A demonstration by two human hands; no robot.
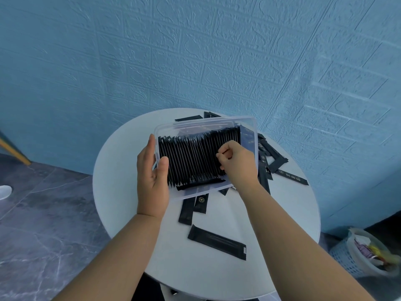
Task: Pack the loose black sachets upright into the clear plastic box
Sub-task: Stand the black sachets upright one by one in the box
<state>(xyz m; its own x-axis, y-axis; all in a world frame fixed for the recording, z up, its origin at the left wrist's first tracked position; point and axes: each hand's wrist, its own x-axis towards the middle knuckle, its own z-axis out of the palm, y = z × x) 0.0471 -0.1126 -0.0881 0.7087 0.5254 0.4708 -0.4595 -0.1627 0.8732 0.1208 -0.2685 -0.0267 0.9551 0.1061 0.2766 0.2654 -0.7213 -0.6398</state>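
Note:
The clear plastic box (249,127) is tilted toward me above the round white table (121,192). A dense row of black sachets (191,157) stands on edge inside it, and one more lies flat along the near wall. My left hand (152,177) grips the box's left wall, thumb inside the rim. My right hand (238,161) is curled over the right end of the row, its fingertips pinching into the sachets. Loose black sachets lie on the table: one long one (217,242) near me, two (193,207) under the box's front edge, several more (280,164) right of the box.
A blue embossed brick-pattern wall rises behind the table. A waste basket (366,253) with rubbish stands on the floor at the right. Dark marbled floor tiles spread to the left, with a white shoe tip (4,191) at the left edge.

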